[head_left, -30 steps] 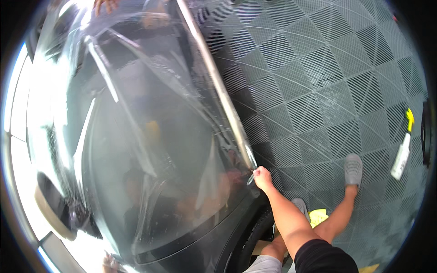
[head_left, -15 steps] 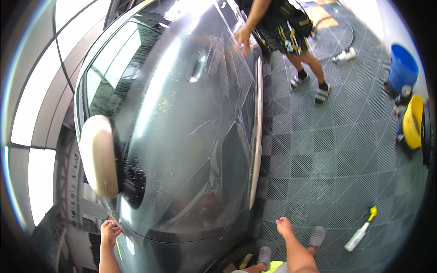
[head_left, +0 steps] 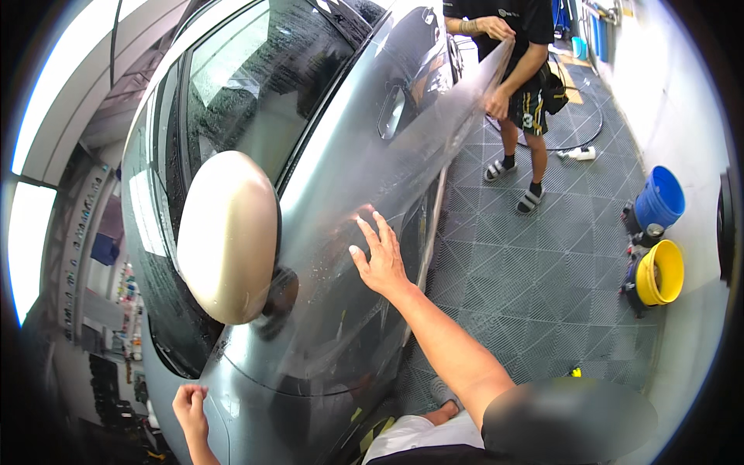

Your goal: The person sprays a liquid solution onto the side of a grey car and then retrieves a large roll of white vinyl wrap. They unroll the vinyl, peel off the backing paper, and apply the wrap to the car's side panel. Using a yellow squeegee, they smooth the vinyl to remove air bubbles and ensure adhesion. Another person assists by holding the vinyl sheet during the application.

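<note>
A large sheet of clear film point(head_left: 446, 116) lies over the side of a wet grey car door point(head_left: 341, 225). Beside the front fender, my left hand point(head_left: 191, 411) is closed in a pinch, seemingly on the film's near corner; the thin edge there is hard to see. My right hand point(head_left: 380, 260) is open, fingers spread over the film-covered door below the wing mirror point(head_left: 229, 236). Whether its fingertips touch the film is unclear. At the far end, a co-worker's two hands point(head_left: 500, 97) hold the film raised off the car.
The co-worker stands on the grey tiled floor point(head_left: 511, 271) at the car's right. A blue bucket point(head_left: 659, 200) and a yellow bucket point(head_left: 660, 271) stand by the white wall. Behind the co-worker's feet lie a hose point(head_left: 597, 128) and a white bottle point(head_left: 580, 154).
My right hand has come from beside the car up over the door and opened. The co-worker has straightened and lifted the film's far end. My view has shifted closer to the mirror.
</note>
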Available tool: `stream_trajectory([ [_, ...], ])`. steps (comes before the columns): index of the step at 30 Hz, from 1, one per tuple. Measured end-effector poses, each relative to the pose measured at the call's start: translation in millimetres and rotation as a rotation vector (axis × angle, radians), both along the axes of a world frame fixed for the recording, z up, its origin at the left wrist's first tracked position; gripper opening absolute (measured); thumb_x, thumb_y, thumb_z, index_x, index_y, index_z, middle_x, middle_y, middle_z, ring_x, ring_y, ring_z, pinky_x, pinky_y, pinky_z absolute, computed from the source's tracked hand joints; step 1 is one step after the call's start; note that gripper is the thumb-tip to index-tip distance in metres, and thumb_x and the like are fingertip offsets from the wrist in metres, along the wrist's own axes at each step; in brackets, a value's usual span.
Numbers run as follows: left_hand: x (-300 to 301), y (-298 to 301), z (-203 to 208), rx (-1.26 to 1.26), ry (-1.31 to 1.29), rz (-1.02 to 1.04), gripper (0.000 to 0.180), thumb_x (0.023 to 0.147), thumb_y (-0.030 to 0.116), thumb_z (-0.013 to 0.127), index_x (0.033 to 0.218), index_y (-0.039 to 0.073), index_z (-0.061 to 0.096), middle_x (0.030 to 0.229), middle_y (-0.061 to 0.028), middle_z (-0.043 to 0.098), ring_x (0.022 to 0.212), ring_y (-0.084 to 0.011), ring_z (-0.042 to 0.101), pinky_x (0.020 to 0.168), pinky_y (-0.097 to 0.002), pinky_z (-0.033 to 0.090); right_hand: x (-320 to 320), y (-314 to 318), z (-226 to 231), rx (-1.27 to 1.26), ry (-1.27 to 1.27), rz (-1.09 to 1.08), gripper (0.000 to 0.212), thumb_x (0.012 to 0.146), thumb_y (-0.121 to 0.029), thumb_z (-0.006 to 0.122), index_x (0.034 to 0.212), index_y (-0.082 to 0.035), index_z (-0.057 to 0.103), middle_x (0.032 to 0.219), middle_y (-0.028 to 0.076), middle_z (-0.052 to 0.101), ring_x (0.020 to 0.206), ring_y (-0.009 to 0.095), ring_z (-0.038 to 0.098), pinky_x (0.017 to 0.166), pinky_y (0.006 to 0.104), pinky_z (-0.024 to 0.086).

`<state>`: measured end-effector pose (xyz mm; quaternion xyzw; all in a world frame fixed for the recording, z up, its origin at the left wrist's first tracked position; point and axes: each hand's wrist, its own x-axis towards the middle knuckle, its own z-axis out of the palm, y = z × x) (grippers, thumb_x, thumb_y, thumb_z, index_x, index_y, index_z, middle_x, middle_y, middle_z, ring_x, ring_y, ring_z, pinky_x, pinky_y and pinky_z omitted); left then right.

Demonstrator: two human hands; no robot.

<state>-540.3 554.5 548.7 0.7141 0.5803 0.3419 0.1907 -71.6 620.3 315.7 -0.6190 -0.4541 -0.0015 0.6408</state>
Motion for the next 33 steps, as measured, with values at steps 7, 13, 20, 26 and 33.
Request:
stream_trajectory([
  [7, -11, -4, -11, 0.021, 0.021, -0.033, 0.008, 0.093, 0.001, 0.054, 0.09, -0.001, 0.061, 0.086, -0.006, 0.066, 0.081, -0.0116, 0.061, 0.08, -0.0255, 0.05, -9, 30, 26, -0.128, 0.081, -0.034, 0.052, 0.09, -0.025, 0.062, 0.136, -0.006, 0.046, 0.145, 0.027, 0.034, 0.13, 0.045, 0.038, 0.108, 0.053, 0.033],
  [13, -2, -23, -24, 0.025, -0.063, 0.119, 0.009, 0.096, 0.001, 0.052, 0.094, -0.002, 0.06, 0.09, -0.0064, 0.064, 0.087, -0.0114, 0.061, 0.083, -0.0257, 0.05, 7, 0, 13, -0.079, 0.042, 0.044, 0.047, 0.091, -0.022, 0.061, 0.131, -0.001, 0.051, 0.143, 0.026, 0.038, 0.128, 0.044, 0.041, 0.108, 0.0497, 0.034],
  [20, -14, -19, -6, -0.047, -0.043, 0.224, 0.008, 0.098, 0.006, 0.051, 0.097, 0.002, 0.058, 0.092, -0.0034, 0.061, 0.087, -0.0115, 0.061, 0.084, -0.0271, 0.053, 20, -95, -138, -0.401, 0.347, 0.01, 0.041, 0.088, -0.021, 0.063, 0.124, -0.002, 0.057, 0.131, 0.022, 0.05, 0.119, 0.04, 0.051, 0.103, 0.0452, 0.042],
  [26, -12, -4, -6, -0.107, -0.098, 0.176, 0.005, 0.098, 0.009, 0.054, 0.097, 0.006, 0.059, 0.088, -0.0023, 0.062, 0.084, -0.0114, 0.063, 0.083, -0.0271, 0.053, -20, -168, -241, -0.858, 0.666, 0.064, 0.043, 0.092, -0.029, 0.06, 0.125, -0.002, 0.057, 0.126, 0.022, 0.057, 0.119, 0.036, 0.054, 0.102, 0.0421, 0.043],
  [33, -5, 9, -8, -0.132, -0.094, -0.021, 0.016, 0.092, 0.006, 0.058, 0.104, -0.004, 0.059, 0.099, -0.0173, 0.064, 0.093, -0.0304, 0.064, 0.087, -0.0429, 0.055, -125, -224, -338, -1.022, 0.879, 0.054, 0.046, 0.091, -0.034, 0.058, 0.124, -0.002, 0.058, 0.12, 0.025, 0.062, 0.116, 0.04, 0.056, 0.099, 0.0455, 0.046],
])
